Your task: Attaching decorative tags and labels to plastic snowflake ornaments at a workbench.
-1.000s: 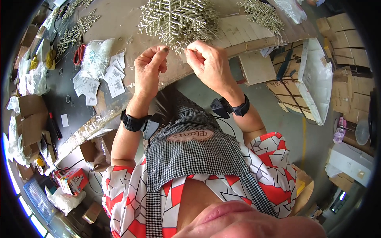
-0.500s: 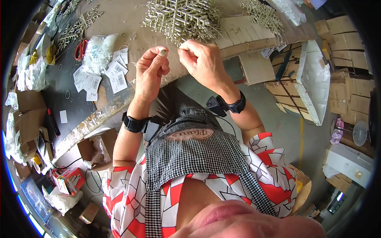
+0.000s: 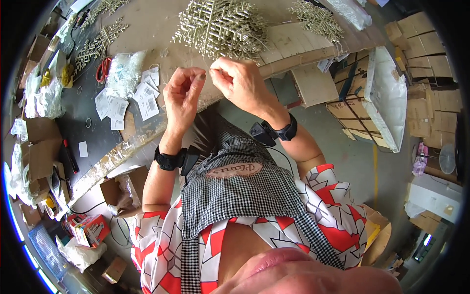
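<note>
My left hand (image 3: 182, 98) is raised over the table's front edge, its thumb and fingertips pressed together. Facing it, a small gap away, my right hand (image 3: 240, 84) is closed in a pinch. Whatever sits between the fingertips of either hand, if anything, is too thin or small to make out. Just beyond the right hand lies a pile of gold glittery snowflake ornaments (image 3: 215, 29). To the left of the left hand, white barcode tags with string loops (image 3: 146, 102) lie beside a clear plastic bag of string-like pieces (image 3: 124, 73).
Red-handled scissors (image 3: 103, 69) and a red-and-black pen (image 3: 70, 156) lie on the table's left side. More gold snowflakes (image 3: 318, 20) rest at the far right. An open cardboard box (image 3: 115, 192) stands below the table edge; stacked cartons (image 3: 420, 54) fill the right.
Both hands have shifted slightly down and left in the picture, still pinched and facing each other. The whole view has shifted slightly too. The snowflake pile stays on the table.
</note>
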{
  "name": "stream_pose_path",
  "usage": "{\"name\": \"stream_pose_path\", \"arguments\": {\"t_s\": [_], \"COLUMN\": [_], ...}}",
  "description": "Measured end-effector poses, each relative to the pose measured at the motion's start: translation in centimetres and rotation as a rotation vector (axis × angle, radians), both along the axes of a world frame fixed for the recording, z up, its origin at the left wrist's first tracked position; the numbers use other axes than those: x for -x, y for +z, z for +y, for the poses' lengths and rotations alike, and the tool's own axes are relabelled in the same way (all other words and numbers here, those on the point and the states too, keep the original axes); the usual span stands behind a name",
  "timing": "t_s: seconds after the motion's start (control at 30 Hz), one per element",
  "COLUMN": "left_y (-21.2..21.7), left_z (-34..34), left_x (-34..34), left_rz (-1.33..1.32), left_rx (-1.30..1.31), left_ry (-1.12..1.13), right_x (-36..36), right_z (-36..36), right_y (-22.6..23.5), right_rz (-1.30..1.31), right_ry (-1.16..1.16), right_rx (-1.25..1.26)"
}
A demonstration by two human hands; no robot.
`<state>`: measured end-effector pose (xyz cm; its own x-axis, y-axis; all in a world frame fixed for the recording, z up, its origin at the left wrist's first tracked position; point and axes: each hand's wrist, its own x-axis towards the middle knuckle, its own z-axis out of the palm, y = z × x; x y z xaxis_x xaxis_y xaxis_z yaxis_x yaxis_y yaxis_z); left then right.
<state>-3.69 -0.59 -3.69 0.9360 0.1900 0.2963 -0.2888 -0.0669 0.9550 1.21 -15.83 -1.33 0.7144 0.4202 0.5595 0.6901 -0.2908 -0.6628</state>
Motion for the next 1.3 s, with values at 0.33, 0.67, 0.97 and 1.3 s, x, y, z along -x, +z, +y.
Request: {"name": "stream_pose_path", "arguments": {"t_s": [0.33, 0.67, 0.97, 1.3], "left_y": [2.0, 1.3, 2.3, 3.2], "left_z": [-1.8, -1.5, -1.9, -2.0], "left_x": [1.5, 0.6, 0.9, -0.1], "left_rz": [0.055, 0.091, -0.401, 0.030], "left_rx": [0.006, 0.123, -0.318, 0.344], "left_ry": [-0.034, 0.030, 0.230, -0.198], "right_x": [-0.9, -1.2, -0.6, -0.8], "right_z": [-0.4, -1.2, -2.5, -4.4], "right_y": [-1.4, -1.3, -1.0, -1.2], "right_rz": [0.211, 0.192, 0.589, 1.019], "right_ry": [0.262, 0.326, 0.557, 0.636], "right_rx": [-0.282, -0.208, -0.424, -0.788]}}
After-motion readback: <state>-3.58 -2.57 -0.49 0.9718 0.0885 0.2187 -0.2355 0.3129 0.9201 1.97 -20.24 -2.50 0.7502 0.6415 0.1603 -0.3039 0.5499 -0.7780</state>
